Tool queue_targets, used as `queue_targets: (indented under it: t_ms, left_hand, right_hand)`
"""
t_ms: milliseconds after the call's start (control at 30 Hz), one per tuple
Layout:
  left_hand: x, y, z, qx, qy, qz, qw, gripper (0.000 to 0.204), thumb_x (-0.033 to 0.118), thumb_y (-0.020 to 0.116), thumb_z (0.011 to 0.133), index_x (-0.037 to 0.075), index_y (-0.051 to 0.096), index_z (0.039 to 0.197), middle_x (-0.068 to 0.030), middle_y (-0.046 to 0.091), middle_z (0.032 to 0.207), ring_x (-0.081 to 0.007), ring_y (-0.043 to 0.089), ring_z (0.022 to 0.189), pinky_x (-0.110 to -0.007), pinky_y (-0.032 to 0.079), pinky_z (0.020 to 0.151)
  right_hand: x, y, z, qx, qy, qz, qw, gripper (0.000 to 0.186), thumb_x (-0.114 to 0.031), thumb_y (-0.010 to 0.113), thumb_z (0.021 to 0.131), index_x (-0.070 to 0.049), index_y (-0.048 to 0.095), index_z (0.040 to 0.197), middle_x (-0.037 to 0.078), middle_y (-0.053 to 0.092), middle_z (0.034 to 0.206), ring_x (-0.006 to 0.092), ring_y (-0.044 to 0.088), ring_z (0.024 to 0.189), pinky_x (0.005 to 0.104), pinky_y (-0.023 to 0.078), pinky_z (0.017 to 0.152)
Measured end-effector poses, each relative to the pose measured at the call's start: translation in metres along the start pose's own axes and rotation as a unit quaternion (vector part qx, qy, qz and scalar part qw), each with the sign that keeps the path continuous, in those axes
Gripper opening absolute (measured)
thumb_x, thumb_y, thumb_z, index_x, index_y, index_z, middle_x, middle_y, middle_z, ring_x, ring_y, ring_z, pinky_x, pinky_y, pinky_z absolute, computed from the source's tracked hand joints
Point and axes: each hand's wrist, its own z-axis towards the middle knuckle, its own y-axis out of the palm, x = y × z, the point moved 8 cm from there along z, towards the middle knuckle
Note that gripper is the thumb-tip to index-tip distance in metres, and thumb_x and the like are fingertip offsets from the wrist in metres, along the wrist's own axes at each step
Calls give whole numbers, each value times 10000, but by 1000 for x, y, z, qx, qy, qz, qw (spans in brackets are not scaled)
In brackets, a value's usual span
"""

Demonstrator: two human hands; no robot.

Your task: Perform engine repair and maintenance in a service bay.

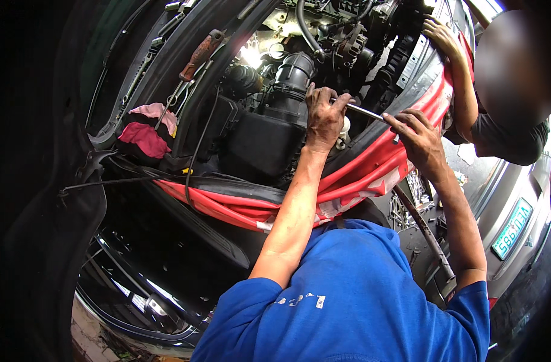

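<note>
Over the open engine bay, a slim, shiny metal bar (367,111) spans the gap between my two hands. My left hand (325,117) grips its far-left end, fingers curled, beside the black air filter housing (260,143). Closed around the other end is my right hand (419,142), above the red cover (372,175) draped along the car's edge. A short metal end pokes out below the right fingers; its kind cannot be made out. Dark grime marks both hands. What lies beneath the left hand is partly hidden.
Another person's hand (444,39) rests on the car's front edge at right. An orange-handled screwdriver (202,54) and pink cloth (146,140) lie at left. Loose tools (415,193) and a long metal pole (426,232) are below right, near a parked car (511,211).
</note>
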Motion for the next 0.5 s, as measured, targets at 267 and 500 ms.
queue_targets:
  t_ms: [267,500]
  left_hand:
    - [1,4,1,-5,-7,8,1000,165,166,779,769,179,738,928,-46,520,843,-274,554,873,-520,412,1030]
    - [-5,7,-1,-13,-8,22,1000,159,177,780,770,180,739,924,-55,519,856,-279,548,892,-533,409,1034]
  right_hand:
    - [13,11,-6,-41,-14,-37,998,577,-8,621,767,-147,622,1328,117,613,1078,293,600,1134,392,549,922]
    - [10,12,-5,-34,-81,-78,993,588,-20,621,768,-158,620,1339,132,586,1168,305,518,1298,427,514,1015]
